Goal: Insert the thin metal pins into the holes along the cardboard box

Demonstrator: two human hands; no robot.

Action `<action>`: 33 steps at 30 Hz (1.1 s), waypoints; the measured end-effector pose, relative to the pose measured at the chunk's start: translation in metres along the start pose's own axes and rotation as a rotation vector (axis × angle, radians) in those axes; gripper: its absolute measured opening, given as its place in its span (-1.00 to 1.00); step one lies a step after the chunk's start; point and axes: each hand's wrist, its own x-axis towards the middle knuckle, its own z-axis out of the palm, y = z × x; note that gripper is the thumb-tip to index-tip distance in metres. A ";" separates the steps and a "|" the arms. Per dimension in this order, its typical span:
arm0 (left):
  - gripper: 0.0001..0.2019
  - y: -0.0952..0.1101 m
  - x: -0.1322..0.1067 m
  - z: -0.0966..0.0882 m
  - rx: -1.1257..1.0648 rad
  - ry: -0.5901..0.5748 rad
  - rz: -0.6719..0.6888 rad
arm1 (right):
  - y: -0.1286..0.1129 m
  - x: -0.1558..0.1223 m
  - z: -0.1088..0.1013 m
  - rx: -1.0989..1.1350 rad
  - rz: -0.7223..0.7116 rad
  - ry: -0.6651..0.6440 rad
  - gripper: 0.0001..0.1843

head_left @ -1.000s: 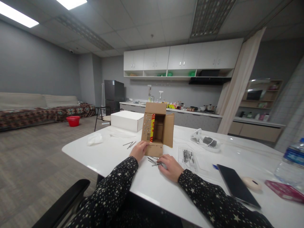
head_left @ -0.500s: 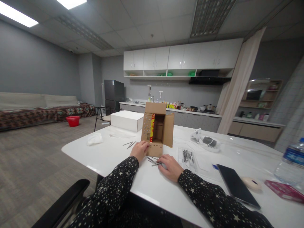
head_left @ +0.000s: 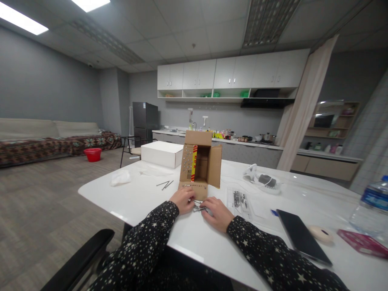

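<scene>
An open cardboard box [head_left: 201, 192] lies on its side, its mouth toward me and its flaps spread. Small studs dot its left flap and line the lower one. In front of it lie several loose nails [head_left: 197, 208]. My left hand [head_left: 183, 200] is at the left end of these nails, its fingers curled down by the lower flap; what they pinch is hidden. My right hand [head_left: 217, 213] rests on the table at the nails' right end, fingers bent around a greyish thing that I cannot make out.
More nails [head_left: 166, 184] lie left of the box. Behind stands a white box [head_left: 162, 154]. To the right are a clear case [head_left: 241, 202] of small metal parts, a phone [head_left: 303, 236], a mouse-like beige object [head_left: 321, 234] and a water bottle [head_left: 371, 206].
My left hand has come down from the edge of the cardboard box's flap, toward me and slightly right, to the loose nails. My right hand stays where it was.
</scene>
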 end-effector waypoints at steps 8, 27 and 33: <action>-0.91 0.010 -0.002 -0.002 -0.007 -0.044 0.027 | 0.000 0.001 0.000 -0.003 -0.010 0.009 -0.81; -0.92 0.014 -0.001 -0.002 -0.013 -0.150 -0.055 | 0.000 0.000 0.000 -0.019 -0.007 0.000 -0.80; -0.95 0.012 -0.001 0.000 -0.002 -0.149 -0.052 | -0.001 -0.001 0.000 -0.009 0.000 -0.004 -0.80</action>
